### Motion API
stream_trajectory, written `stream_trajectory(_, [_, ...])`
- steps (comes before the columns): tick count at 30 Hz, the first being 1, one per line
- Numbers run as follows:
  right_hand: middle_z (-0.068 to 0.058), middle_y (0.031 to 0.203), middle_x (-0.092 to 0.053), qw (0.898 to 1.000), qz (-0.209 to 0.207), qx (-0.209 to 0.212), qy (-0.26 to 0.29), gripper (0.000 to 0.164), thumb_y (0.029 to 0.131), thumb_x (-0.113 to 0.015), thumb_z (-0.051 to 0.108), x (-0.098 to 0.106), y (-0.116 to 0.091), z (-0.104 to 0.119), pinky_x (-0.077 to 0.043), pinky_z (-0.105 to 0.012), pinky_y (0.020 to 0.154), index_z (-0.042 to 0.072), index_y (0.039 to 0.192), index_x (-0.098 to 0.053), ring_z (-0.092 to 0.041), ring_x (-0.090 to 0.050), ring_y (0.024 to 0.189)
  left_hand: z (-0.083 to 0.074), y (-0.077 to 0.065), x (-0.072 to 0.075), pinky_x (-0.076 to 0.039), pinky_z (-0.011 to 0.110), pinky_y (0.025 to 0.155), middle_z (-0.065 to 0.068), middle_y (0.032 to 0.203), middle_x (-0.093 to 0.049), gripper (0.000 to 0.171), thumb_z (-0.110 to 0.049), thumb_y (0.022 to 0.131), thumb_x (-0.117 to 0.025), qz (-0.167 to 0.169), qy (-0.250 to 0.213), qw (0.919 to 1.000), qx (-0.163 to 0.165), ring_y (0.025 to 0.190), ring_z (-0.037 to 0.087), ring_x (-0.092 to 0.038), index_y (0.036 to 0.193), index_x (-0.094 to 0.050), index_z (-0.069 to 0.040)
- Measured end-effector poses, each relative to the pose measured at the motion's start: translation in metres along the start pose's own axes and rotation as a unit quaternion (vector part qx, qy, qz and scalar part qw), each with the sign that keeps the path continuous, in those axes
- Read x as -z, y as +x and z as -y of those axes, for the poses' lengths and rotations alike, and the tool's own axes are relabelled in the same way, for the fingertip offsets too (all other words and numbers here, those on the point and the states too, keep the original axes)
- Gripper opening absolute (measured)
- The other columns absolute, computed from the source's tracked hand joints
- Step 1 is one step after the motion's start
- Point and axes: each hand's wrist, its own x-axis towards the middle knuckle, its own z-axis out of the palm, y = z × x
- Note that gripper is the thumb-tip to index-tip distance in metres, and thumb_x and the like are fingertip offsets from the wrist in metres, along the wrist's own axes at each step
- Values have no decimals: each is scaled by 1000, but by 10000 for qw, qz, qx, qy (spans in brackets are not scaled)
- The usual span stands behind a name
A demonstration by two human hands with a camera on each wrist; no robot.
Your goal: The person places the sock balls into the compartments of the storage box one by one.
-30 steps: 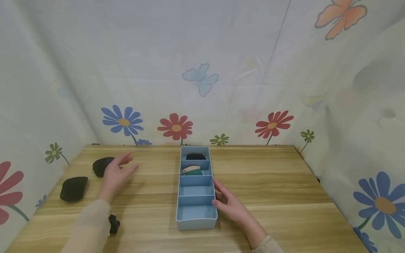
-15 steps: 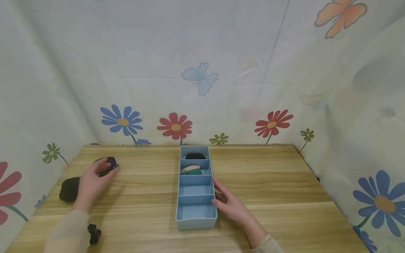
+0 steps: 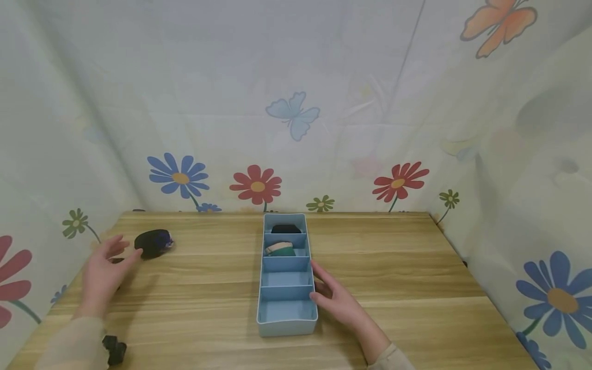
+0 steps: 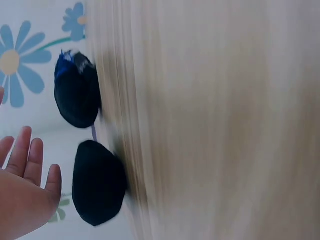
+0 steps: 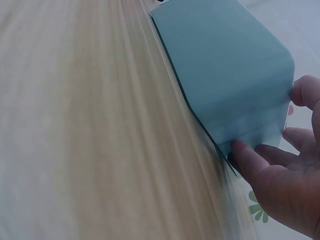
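Observation:
Over the table's left side, my left hand (image 3: 104,272) hangs with fingers spread and holds nothing. A dark bundle that looks like folded cloth (image 4: 100,182) lies by it, mostly hidden behind the hand in the head view. Just beyond sits a second black bundle (image 3: 154,243) with a blue-purple patch at one end. My right hand (image 3: 339,300) rests its fingertips against the right wall of a long light-blue divided box (image 3: 287,328). Inside the box, the farthest compartment has a black item (image 3: 285,229), and the one before it a green-and-beige item (image 3: 281,249).
A wood-grain table (image 3: 393,257) bears the box near its middle. Pale cloth (image 3: 296,61) printed with flowers and butterflies hangs behind and at both sides. A small black device (image 3: 114,350) sits at my left wrist.
My left hand has moved left and slightly nearer, from over the bundle with the blue patch to the other dark bundle. My right hand and the box have stayed in place.

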Motion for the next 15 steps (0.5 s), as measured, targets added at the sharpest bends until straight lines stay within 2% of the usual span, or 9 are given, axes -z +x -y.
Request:
stream_trajectory(2, [-19,160,-25,10000,-27,-50,-20,70,99,-60,10,0,0,-1,-33,-53,110,12,158,-24,-43,-44,134,4,0,4,-36,57,105,30,141,-47,76,-37,96,-63,-49,-46,9999,120,127,47,-43,153,-31,1])
stream_trajectory(3, [-19,160,-25,10000,-44,-71,-47,70,99,-60,10,0,0,-1,-33,-53,110,13,158,-24,-42,-44,134,5,-1,6,-33,60,105,31,142,-47,75,-36,96,-63,-72,-75,9998,179,128,48,-42,153,-30,1])
stream_trajectory(7, [-17,160,-27,9998,-93,-142,-129,70,99,-61,12,0,0,0,-33,-52,110,14,158,-25,-41,-44,134,10,0,12,-30,58,109,30,143,-46,76,-36,95,-64,-265,3,9988,420,131,46,-41,152,-31,2])
stream_trajectory(15, [-20,160,-25,9999,-24,-123,-15,69,99,-60,11,0,-1,4,-33,-54,110,13,158,-24,-44,-43,134,23,-1,21,-21,52,116,26,155,-31,88,-43,92,-67,-324,-368,9915,1202,143,42,-27,156,-23,-4])
